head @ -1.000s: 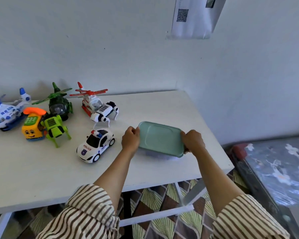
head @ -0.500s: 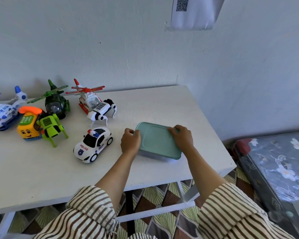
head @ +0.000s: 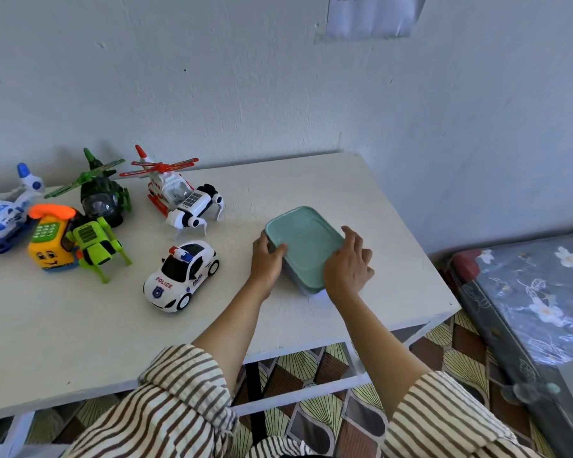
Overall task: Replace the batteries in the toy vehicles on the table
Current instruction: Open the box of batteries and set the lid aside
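Note:
A closed box with a pale green lid [head: 303, 241] lies on the white table [head: 80, 342] near its right end. My left hand [head: 266, 259] grips the box's left edge, thumb curled over the lid. My right hand [head: 348, 264] rests on the lid's near right corner, fingers spread over the edge. Left of the box stand a white police car [head: 181, 276], a red and white helicopter [head: 169, 190], a white robot dog [head: 196, 209], a green helicopter [head: 101, 196], a lime green robot toy [head: 96, 244], a yellow phone toy [head: 48, 239] and a blue and white plane [head: 4, 213].
The table stands against a white wall, its right edge close to the box. A mattress with a flowered cover [head: 543, 292] lies on the floor to the right. A paper sheet [head: 374, 14] hangs on the wall above.
The box has turned so that it lies at an angle. My right hand has shifted from the box's right end to its near right corner. My left hand stays at the left edge.

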`<control>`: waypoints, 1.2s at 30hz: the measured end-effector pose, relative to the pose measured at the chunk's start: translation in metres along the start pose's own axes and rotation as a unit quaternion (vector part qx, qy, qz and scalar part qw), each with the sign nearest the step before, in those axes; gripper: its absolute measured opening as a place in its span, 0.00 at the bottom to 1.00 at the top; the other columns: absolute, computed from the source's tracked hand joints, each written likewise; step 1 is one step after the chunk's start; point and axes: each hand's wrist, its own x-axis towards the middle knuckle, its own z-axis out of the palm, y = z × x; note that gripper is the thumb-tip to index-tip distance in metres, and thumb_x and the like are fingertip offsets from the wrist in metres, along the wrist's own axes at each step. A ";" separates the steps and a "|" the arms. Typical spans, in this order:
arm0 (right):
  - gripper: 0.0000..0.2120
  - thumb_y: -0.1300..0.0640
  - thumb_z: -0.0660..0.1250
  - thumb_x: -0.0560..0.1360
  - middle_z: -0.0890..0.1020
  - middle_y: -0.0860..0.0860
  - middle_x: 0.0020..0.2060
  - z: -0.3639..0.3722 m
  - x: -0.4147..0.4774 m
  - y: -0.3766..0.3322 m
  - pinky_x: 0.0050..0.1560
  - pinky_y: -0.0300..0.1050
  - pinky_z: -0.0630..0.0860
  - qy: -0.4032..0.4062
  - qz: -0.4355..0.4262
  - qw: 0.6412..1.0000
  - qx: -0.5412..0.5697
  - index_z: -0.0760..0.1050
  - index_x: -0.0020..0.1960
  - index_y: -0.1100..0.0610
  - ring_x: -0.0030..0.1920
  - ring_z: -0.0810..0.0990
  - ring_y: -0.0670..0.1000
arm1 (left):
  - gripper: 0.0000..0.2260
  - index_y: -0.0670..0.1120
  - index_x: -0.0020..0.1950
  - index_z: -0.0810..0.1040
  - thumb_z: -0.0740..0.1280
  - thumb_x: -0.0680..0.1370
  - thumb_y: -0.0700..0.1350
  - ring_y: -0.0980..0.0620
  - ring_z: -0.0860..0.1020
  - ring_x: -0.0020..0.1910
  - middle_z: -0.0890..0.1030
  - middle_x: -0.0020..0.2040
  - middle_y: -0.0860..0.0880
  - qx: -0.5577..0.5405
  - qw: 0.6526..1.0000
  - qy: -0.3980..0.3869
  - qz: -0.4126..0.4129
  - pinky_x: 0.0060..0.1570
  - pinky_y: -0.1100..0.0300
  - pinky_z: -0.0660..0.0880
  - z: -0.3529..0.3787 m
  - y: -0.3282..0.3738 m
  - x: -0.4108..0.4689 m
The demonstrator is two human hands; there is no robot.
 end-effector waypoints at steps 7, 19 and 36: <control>0.22 0.62 0.52 0.78 0.62 0.52 0.74 0.002 -0.005 0.010 0.74 0.58 0.44 -0.068 -0.248 0.953 -0.162 0.63 0.72 0.61 0.76 0.51 0.55 | 0.17 0.45 0.67 0.71 0.64 0.79 0.36 0.52 0.74 0.57 0.77 0.61 0.45 -0.013 0.992 -0.128 0.005 0.51 0.66 0.71 -0.014 0.012 0.020; 0.39 0.32 0.69 0.63 0.78 0.58 0.55 -0.005 -0.008 0.029 0.56 0.60 0.75 -0.074 -0.442 0.867 -0.215 0.76 0.59 0.63 0.57 0.77 0.63 | 0.20 0.46 0.73 0.61 0.60 0.81 0.44 0.47 0.68 0.68 0.69 0.69 0.44 0.049 0.985 -0.167 0.020 0.68 0.53 0.66 -0.012 0.006 0.021; 0.24 0.41 0.55 0.78 0.79 0.58 0.32 -0.029 0.002 -0.006 0.30 0.45 0.67 -0.054 -0.463 0.871 -0.157 0.74 0.40 0.61 0.32 0.78 0.60 | 0.18 0.44 0.66 0.75 0.54 0.80 0.44 0.44 0.76 0.61 0.79 0.61 0.42 -0.197 0.973 -0.105 -0.055 0.65 0.47 0.71 0.001 0.005 0.009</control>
